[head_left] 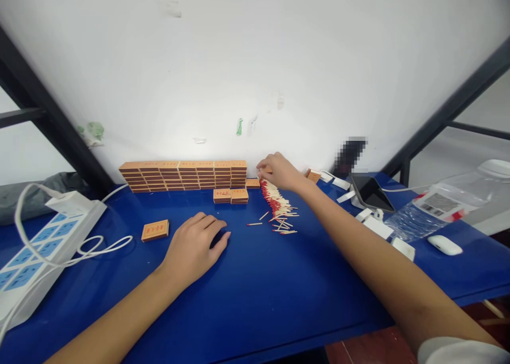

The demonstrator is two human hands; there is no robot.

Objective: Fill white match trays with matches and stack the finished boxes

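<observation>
My left hand rests on the blue table, palm down, fingers slightly bent and thumb apart, holding nothing. A single matchbox lies to its left. My right hand reaches to the wall, over the far end of a heap of red-tipped matches. Its fingers are drawn together; an orange patch shows between them, but what they hold I cannot make out. Beside it, a matchbox lies at the end of a long stacked row of matchboxes. Two short stacks of matchboxes stand in front.
A white power strip with looping cables is at the left. At the right lie a dark-screened device, white chargers, a white earphone case and a clear plastic bag. Another matchbox sits behind my right forearm.
</observation>
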